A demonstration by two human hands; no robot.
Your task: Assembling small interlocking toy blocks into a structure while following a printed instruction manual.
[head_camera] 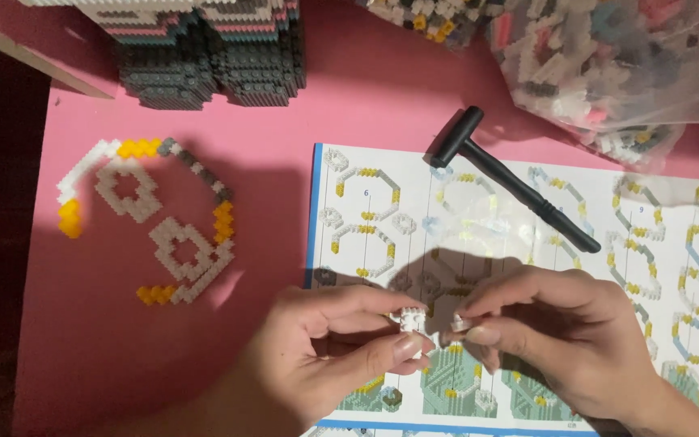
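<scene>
We find the left hand (pixel 329 344) pinching a small white block cluster (pixel 411 320), right hand (pixel 552 340) gripping another tiny white brick (pixel 460 324); we advise aligning studs squarely before pressing

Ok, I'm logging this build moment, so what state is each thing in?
Left hand: pinching a small white brick piece.
Right hand: fingers closed on another tiny piece.
Black hammer: lying unused on the instruction sheet.
Flat brick ring: partly built, on the pink table.
Brick bag: full.
</scene>
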